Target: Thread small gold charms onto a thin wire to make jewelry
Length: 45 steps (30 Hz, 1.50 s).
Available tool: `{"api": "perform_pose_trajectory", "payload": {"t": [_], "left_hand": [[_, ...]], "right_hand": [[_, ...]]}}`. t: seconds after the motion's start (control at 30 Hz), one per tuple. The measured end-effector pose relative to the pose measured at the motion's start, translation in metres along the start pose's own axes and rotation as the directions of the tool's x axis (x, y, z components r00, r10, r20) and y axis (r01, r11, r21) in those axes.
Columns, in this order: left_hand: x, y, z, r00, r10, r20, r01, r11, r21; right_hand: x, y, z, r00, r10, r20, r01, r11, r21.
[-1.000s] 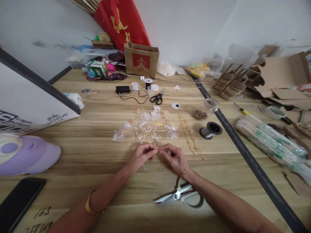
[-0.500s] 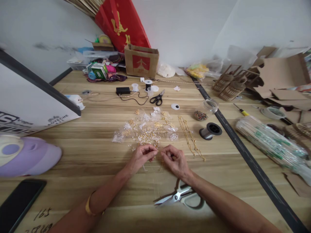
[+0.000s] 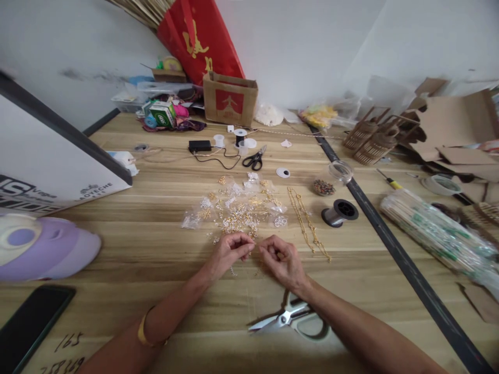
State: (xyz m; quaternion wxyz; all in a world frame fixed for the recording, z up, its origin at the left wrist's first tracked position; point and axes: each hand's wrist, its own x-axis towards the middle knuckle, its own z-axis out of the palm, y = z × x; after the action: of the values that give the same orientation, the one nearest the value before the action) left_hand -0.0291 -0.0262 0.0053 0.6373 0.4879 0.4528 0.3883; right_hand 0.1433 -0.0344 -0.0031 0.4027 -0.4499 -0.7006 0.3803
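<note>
My left hand (image 3: 233,249) and my right hand (image 3: 283,261) face each other just in front of a heap of small gold and clear beads and findings (image 3: 241,215). Thumb and forefinger are pinched together on both. Whatever sits between the fingertips is too tiny to name. Short bits of fine chain (image 3: 233,271) show just below the fingers. Right of the heap lies a long gold bead chain (image 3: 312,235), with a spool of grey wire (image 3: 336,214) beyond it. Pale-handled scissors (image 3: 287,318) rest half open beside my right forearm.
Black scissors (image 3: 254,158), small spools (image 3: 240,136) and a black adapter box (image 3: 199,146) lie farther back. A jar of beads (image 3: 324,187) stands on the right near wrapped sticks (image 3: 432,231). At left are a phone (image 3: 35,322) and a purple-white device (image 3: 58,249).
The whole view has shifted slightly, so things at the back sit a little farther right and lower. Both hands keep nearly the same pinched pose and place.
</note>
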Motion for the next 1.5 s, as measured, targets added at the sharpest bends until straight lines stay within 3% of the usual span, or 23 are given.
{"api": "perform_pose_trajectory", "payload": {"t": [1.5], "left_hand": [[0.0007,-0.0001,0.0004,1.000,-0.002,-0.013,0.002,1.000,-0.011]], "right_hand": [[0.0017,-0.0011,0.0002,0.999,-0.010,0.031,0.014,0.993,-0.113]]}}
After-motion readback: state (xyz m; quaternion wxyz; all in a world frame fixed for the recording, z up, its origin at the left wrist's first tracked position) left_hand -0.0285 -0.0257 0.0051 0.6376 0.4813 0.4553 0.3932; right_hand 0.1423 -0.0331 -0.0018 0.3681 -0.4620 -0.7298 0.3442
